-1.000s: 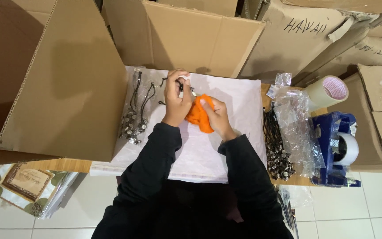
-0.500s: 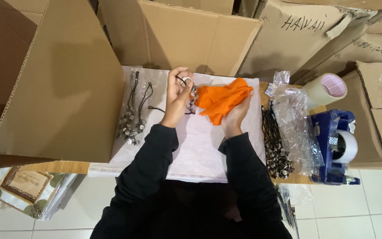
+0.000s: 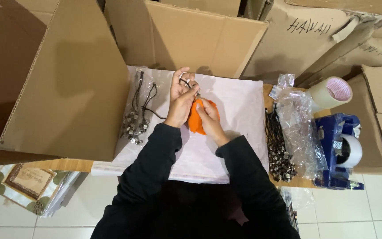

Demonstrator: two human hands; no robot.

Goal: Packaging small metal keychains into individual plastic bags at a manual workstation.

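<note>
Big open cardboard box (image 3: 63,84) at left, flap over counter (image 3: 74,166). White sheet (image 3: 239,115) spread across counter middle. Clear plastic bag (image 3: 299,128) right, blue tape dispenser (image 3: 339,150) beyond. Loose corded metal pieces (image 3: 135,124) on sheet, left of hands. Orange cloth (image 3: 195,117) at sheet centre, gripped by right hand (image 3: 208,121). Left hand (image 3: 180,95) pinching small corded metal piece (image 3: 186,82), touching cloth top.
</note>
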